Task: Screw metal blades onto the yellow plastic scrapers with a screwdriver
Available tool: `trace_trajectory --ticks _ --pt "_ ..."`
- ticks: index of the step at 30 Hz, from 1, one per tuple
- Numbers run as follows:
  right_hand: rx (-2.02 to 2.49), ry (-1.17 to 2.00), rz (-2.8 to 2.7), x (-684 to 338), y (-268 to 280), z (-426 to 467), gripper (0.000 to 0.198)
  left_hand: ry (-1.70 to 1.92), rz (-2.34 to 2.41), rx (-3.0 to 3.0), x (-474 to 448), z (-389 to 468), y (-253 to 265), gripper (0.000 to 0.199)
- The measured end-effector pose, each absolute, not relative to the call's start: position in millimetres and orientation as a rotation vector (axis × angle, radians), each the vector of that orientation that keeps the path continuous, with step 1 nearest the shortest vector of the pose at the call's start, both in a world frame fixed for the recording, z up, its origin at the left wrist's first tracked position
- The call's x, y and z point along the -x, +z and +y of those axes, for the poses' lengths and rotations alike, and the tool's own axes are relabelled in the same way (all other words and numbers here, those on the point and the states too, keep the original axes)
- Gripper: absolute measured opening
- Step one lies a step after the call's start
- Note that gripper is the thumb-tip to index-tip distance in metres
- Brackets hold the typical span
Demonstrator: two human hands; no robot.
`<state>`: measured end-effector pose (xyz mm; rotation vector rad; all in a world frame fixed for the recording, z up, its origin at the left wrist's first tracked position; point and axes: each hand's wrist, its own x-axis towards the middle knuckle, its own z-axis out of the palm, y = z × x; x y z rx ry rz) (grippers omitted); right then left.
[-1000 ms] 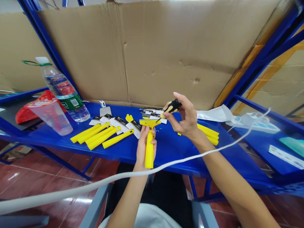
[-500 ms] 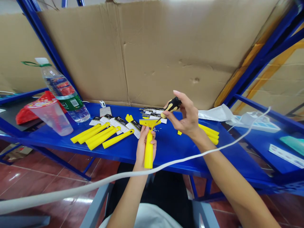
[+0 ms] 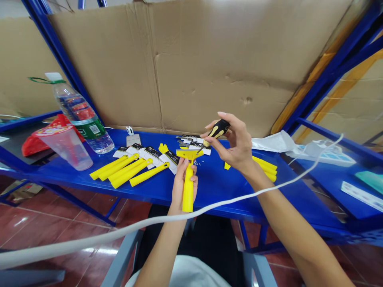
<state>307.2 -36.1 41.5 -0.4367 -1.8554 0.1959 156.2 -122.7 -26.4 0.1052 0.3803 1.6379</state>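
My left hand (image 3: 180, 183) is closed round the handle of a yellow scraper (image 3: 188, 191), held upright with its wide head at the top. In my right hand (image 3: 236, 145) is a black and cream screwdriver (image 3: 219, 128), gripped between thumb and fingers. Its shaft slants down to the left, and the tip meets the right part of the scraper's head. Behind the scraper lie black and white printed cards (image 3: 199, 145) and tiny loose pieces (image 3: 201, 162). Yellow handles (image 3: 149, 174) rest in a row to the left, next to more printed cards (image 3: 151, 155).
A large water bottle (image 3: 89, 129) and a clear plastic cup (image 3: 67, 147) stand on the left of the blue table (image 3: 239, 199). More yellow handles (image 3: 267, 167) lie beyond my right wrist. A white cable (image 3: 239, 198) crosses in front of my forearms. Cardboard (image 3: 209, 71) walls the back.
The fingers of my right hand have shifted on the screwdriver's handle, with one now showing behind it. The screwdriver tip stays at the scraper's head, and my left hand holds nearly still.
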Motion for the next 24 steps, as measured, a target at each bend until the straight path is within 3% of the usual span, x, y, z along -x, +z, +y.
trace_trajectory --ticks 11,19,24 --pt "0.381 0.372 -1.881 -309.0 50.6 -50.1 0.063 1.640 0.370 -0.112 -156.1 -123.5 -27.5 0.023" --pt "0.220 0.052 -1.784 -308.5 42.1 -27.7 0.073 1.623 0.357 -0.145 -154.8 -123.5 -27.7 0.026" --pt "0.112 0.009 -1.727 -305.7 42.5 -22.2 0.077 1.614 0.355 -0.133 -154.7 -124.9 -27.7 0.017"
